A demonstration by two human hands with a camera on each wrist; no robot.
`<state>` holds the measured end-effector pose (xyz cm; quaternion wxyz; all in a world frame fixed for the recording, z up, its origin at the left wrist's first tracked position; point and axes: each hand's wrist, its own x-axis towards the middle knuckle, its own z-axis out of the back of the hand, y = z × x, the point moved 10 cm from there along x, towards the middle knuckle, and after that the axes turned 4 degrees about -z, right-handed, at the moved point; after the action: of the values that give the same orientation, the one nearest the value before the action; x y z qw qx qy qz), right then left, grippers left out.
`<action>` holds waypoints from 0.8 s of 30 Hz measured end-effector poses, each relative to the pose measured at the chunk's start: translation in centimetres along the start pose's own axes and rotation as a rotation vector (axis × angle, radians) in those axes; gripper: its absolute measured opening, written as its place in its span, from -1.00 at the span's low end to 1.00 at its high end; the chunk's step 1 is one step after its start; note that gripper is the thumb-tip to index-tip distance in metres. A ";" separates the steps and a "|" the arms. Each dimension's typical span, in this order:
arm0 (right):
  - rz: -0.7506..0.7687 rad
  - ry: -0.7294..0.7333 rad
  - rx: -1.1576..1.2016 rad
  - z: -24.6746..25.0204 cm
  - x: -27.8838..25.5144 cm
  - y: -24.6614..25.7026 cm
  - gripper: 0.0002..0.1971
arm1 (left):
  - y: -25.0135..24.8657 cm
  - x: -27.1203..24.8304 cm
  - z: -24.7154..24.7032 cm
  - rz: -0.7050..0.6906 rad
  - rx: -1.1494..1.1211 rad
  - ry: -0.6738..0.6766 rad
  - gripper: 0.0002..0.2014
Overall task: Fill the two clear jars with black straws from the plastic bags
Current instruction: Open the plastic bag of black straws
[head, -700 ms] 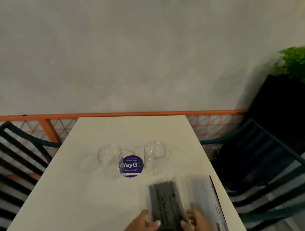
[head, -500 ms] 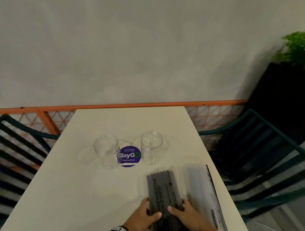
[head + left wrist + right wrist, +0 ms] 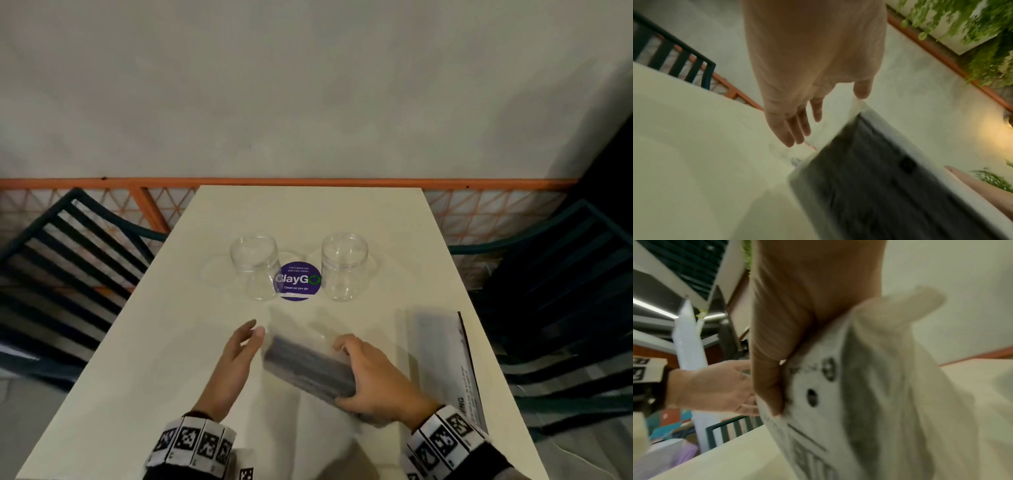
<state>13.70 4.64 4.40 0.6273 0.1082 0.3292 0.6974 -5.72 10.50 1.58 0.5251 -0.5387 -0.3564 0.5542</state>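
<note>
The right hand (image 3: 373, 375) grips a plastic bag of black straws (image 3: 308, 370), fingers curled over its far edge and thumb along its near side, holding it tilted above the table (image 3: 137, 342); the bag is blurred, so its print cannot be read in the head view. The left hand (image 3: 236, 359) hangs just beside the bag's left end with fingers straight and relaxed, holding nothing; from the left wrist view its fingertips (image 3: 791, 139) sit close to the bag's clear corner, though whether they touch it cannot be told. A second plastic bag of straws (image 3: 445, 359) lies flat near the table's right edge, just right of the right hand. Farther back stand the two clear jars, the left jar (image 3: 255, 263) and the right jar (image 3: 344, 265), both empty, with a round purple ClayGo sticker (image 3: 301, 282) on the tabletop between them. Dark slatted chairs (image 3: 68, 257) flank the table, and an orange lattice rail (image 3: 308, 181) runs along the wall behind.
</note>
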 end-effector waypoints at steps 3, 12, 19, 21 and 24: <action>0.099 -0.029 -0.242 -0.8 0.6 2.5 -0.25 | -1.2 0.0 0.8 -0.053 0.073 0.076 -0.61; 0.060 -0.013 -0.150 -0.9 3.1 2.7 -0.28 | -2.2 0.6 6.3 -0.202 0.120 -0.010 -0.87; -0.053 -0.314 -0.043 5.8 3.1 1.3 -0.94 | -5.2 2.3 9.9 -0.280 0.003 -0.014 -0.79; -0.132 -0.385 -0.145 6.8 2.8 1.4 -0.85 | -6.0 2.5 9.9 -0.301 -0.019 -0.009 -0.80; -0.088 -0.487 -0.210 7.2 3.0 4.4 -0.68 | -7.0 2.7 9.0 -0.350 0.007 0.037 -0.86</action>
<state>13.62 9.78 11.73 0.7254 0.1929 0.0986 0.6533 -12.73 15.97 9.25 0.6218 -0.4766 -0.4331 0.4457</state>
